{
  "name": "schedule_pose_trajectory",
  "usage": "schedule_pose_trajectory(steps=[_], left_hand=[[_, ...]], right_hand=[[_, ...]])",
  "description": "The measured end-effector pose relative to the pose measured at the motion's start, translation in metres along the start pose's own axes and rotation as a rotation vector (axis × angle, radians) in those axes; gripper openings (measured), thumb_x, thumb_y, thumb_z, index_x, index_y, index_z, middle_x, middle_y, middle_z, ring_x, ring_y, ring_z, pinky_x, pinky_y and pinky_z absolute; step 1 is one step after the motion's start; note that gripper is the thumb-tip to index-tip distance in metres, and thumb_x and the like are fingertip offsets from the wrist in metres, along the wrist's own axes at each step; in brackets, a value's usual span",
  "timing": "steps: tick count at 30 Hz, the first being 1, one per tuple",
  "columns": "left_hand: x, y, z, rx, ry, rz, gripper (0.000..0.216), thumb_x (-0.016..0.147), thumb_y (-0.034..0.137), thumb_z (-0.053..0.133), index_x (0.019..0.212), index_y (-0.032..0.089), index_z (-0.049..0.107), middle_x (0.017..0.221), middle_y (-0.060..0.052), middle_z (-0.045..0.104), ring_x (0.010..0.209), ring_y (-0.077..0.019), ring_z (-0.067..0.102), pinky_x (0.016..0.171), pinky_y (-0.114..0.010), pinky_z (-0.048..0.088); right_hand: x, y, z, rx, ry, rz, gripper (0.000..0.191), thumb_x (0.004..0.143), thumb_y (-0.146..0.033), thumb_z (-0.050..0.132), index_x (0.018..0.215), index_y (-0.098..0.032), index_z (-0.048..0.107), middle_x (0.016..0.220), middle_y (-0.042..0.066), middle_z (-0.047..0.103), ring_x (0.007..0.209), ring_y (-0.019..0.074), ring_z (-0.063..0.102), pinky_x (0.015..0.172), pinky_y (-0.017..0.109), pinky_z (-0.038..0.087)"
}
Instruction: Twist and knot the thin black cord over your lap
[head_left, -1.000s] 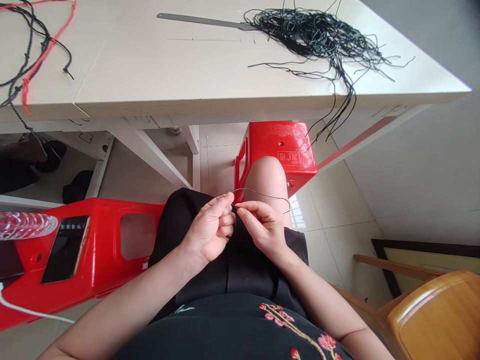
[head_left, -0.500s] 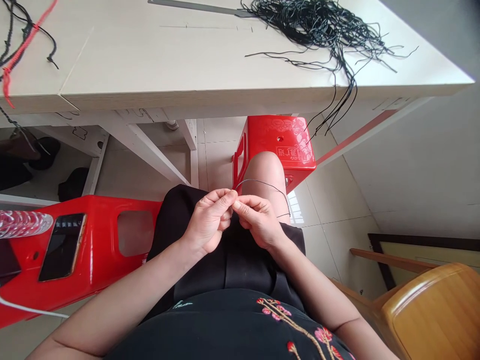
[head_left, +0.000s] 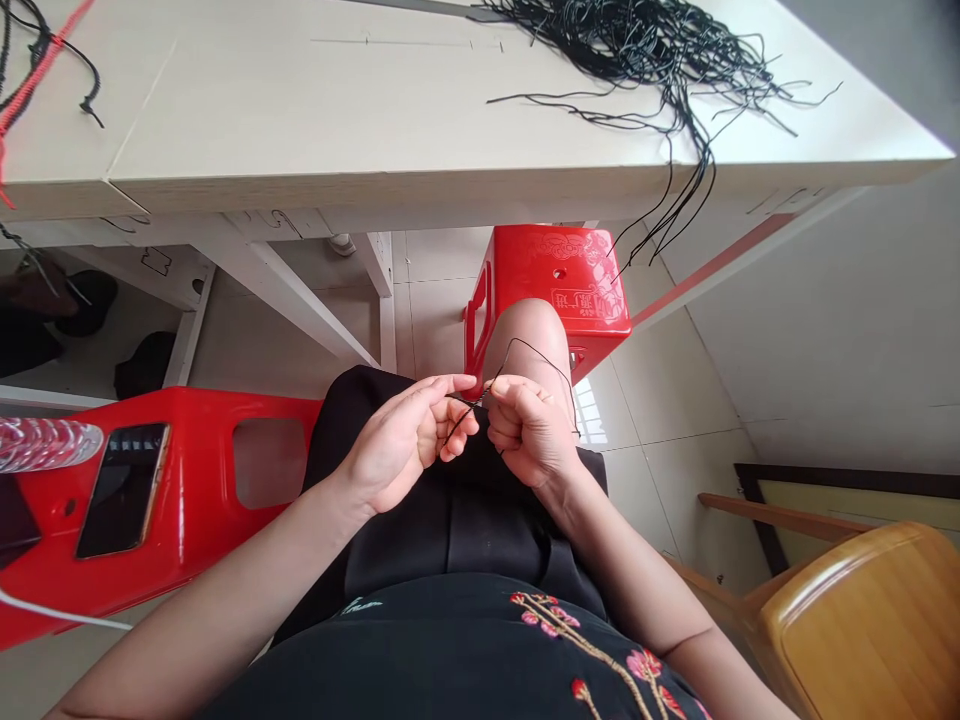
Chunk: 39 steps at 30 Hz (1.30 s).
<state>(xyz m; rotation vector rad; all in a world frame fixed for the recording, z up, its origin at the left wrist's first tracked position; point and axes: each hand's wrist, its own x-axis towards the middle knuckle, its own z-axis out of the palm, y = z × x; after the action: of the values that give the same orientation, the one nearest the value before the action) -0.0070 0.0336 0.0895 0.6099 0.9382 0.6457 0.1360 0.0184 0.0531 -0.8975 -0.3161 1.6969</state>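
Over my lap, my left hand point(head_left: 405, 440) and my right hand point(head_left: 529, 430) meet fingertip to fingertip. Both pinch a thin black cord point(head_left: 551, 362) that loops up over my bare knee and back down to the right hand. The left thumb and forefinger are closed on the cord's end. My right hand is curled into a near fist around it. A big tangle of the same black cords point(head_left: 645, 50) lies on the white table point(head_left: 315, 120) ahead, with some strands hanging over its front edge.
A red plastic stool point(head_left: 559, 285) stands under the table beyond my knee. Another red stool point(head_left: 187, 490) at my left carries a phone point(head_left: 124, 490) and a clear bottle point(head_left: 45, 445). A wooden chair point(head_left: 855, 620) is at lower right. Red and black braided cords point(head_left: 45, 60) lie at the table's far left.
My right hand has curled tighter into a fist. The cord loop has pulled in, from a wide arc to a narrower, taller loop over the knee. The view tipped slightly down.
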Motion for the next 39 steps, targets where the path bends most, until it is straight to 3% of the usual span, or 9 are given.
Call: schedule_pose_trajectory(steps=[7,16,23,27,30,39], left_hand=[[-0.011,0.01,-0.017,0.167,-0.027,-0.087,0.03,0.086,0.028,0.044,0.111,0.015,0.054,0.073,-0.007,0.066,0.061,-0.0145,0.059,0.058,-0.025,0.043],[-0.007,0.022,-0.01,0.168,-0.084,-0.074,0.032,0.086,0.028,0.045,0.112,0.013,0.056,0.084,-0.011,0.068,0.075,-0.0215,0.065,0.07,-0.034,0.049],[0.01,0.019,0.004,0.224,-0.037,0.049,0.02,0.077,0.026,0.06,0.092,0.014,0.066,0.082,-0.005,0.062,0.069,-0.0129,0.058,0.057,-0.024,0.049],[0.02,0.011,0.011,0.297,0.057,0.202,0.012,0.069,0.024,0.069,0.073,0.013,0.065,0.067,0.0,0.057,0.054,-0.0054,0.047,0.039,-0.013,0.032],[0.022,0.007,0.014,0.19,0.096,0.206,0.015,0.067,0.025,0.071,0.067,0.013,0.063,0.06,0.003,0.051,0.048,-0.0032,0.04,0.034,-0.012,0.021],[0.019,0.003,0.016,-0.19,0.141,0.205,0.025,0.06,0.024,0.078,0.074,0.016,0.059,0.065,0.006,0.05,0.042,0.0004,0.035,0.03,-0.008,0.019]], right_hand=[[0.001,-0.009,-0.005,-0.012,0.047,-0.065,0.031,0.067,-0.022,0.065,0.051,-0.019,0.039,0.041,-0.012,0.018,0.037,0.0019,0.009,0.032,0.015,0.01],[-0.001,-0.006,-0.004,-0.014,0.015,-0.043,0.025,0.069,-0.02,0.064,0.054,-0.018,0.044,0.041,-0.012,0.019,0.037,0.0022,0.01,0.032,0.015,0.01],[-0.002,0.002,-0.001,-0.13,-0.015,-0.097,0.017,0.068,-0.024,0.067,0.058,-0.015,0.057,0.04,-0.01,0.028,0.036,0.0013,0.018,0.033,0.015,0.015],[-0.002,0.008,0.0,-0.202,-0.01,-0.146,0.016,0.069,-0.027,0.07,0.064,-0.014,0.063,0.04,-0.009,0.035,0.036,0.0017,0.024,0.034,0.016,0.017],[-0.002,0.01,0.0,-0.215,-0.011,-0.165,0.017,0.069,-0.031,0.071,0.068,-0.015,0.065,0.039,-0.009,0.037,0.035,0.0018,0.025,0.034,0.016,0.018],[-0.006,0.01,0.002,-0.164,-0.068,-0.13,0.015,0.072,-0.03,0.07,0.077,-0.016,0.069,0.041,-0.009,0.037,0.035,0.0009,0.021,0.032,0.015,0.017]])
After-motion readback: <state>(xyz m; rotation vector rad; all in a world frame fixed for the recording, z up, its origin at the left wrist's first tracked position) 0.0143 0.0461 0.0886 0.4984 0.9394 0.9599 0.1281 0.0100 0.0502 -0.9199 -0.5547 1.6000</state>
